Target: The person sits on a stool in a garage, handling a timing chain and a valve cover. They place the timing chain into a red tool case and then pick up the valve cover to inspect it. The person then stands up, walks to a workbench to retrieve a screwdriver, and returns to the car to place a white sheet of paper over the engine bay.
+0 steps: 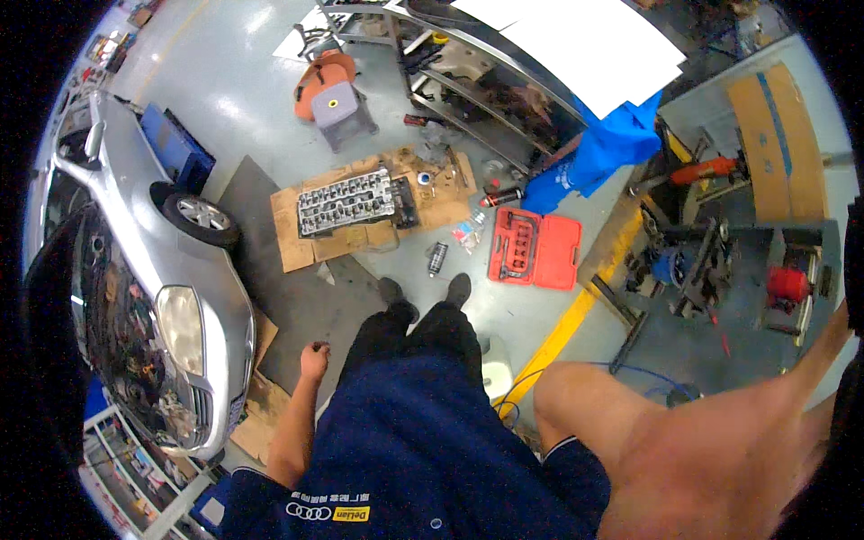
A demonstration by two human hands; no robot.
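My left hand hangs low beside my left leg, over the dark mat. Its fingers are closed, with a small dark thing at the fingertips that I cannot make out. My right arm is raised and bent across the lower right; its hand lies outside the picture. On the floor ahead of my feet, a metal cylinder head rests on flattened cardboard. To its right lies an open red tool case with dark tools in its moulded slots. Between them lies a spray can. Neither hand touches these things.
A silver car with its engine bay open stands at left. Ahead are a grey stool and a metal shelf rack. A blue bag hangs behind the case. A white stool and blue hose are at right.
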